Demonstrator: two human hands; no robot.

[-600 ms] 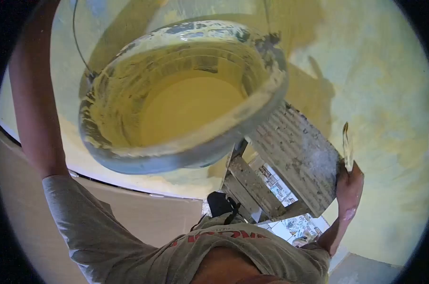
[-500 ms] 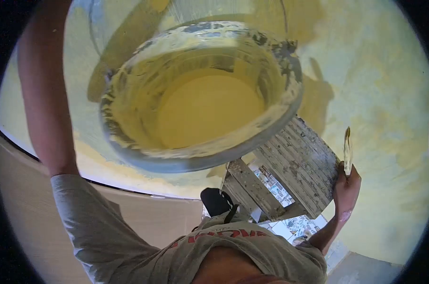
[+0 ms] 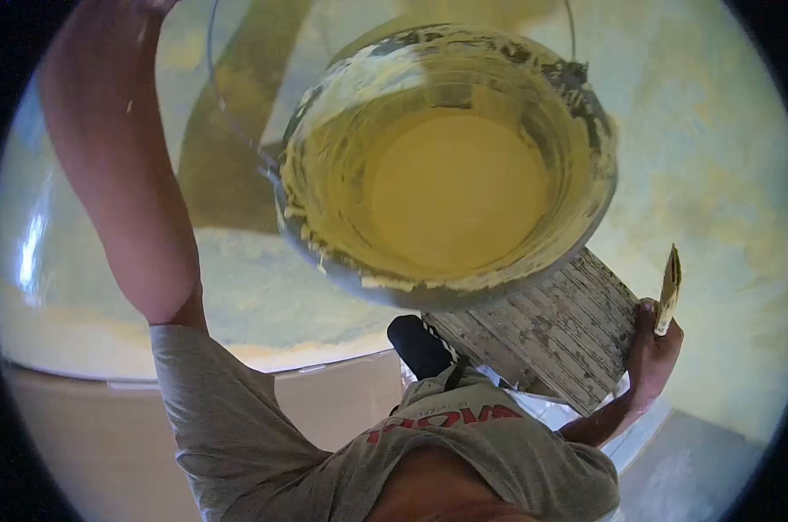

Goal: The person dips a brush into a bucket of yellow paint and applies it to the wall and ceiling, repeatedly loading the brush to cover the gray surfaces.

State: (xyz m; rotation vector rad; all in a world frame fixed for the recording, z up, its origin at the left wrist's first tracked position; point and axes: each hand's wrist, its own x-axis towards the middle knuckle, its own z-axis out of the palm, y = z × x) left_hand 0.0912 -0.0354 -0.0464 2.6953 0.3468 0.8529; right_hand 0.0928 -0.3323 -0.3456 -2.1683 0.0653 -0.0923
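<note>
A round bucket [image 3: 607,165] with crusted walls hangs by its wire handle [image 3: 210,61] in front of me. Yellow paint or filler [image 3: 459,187] covers its bottom. My left forearm reaches up along the left side, and the hand is cut off by the top edge. Low on the right, my right hand [image 3: 657,357] is closed around a thin flat tool [image 3: 670,287] crusted with yellow, which points upward. That hand is right at the edge of a worn wooden step [image 3: 577,331], partly covered by the bucket.
A wall [image 3: 707,174] patched in yellow and pale green fills the background. Below the bucket shows a dark shoe [image 3: 418,346], close to the wooden step. A brown panel [image 3: 324,400] runs along the lower left, and a grey surface [image 3: 698,470] lies at lower right.
The bucket has shifted right and slightly up, and its opening faces me more fully. My left arm has swung right. The gap between the wooden boards is now mostly covered.
</note>
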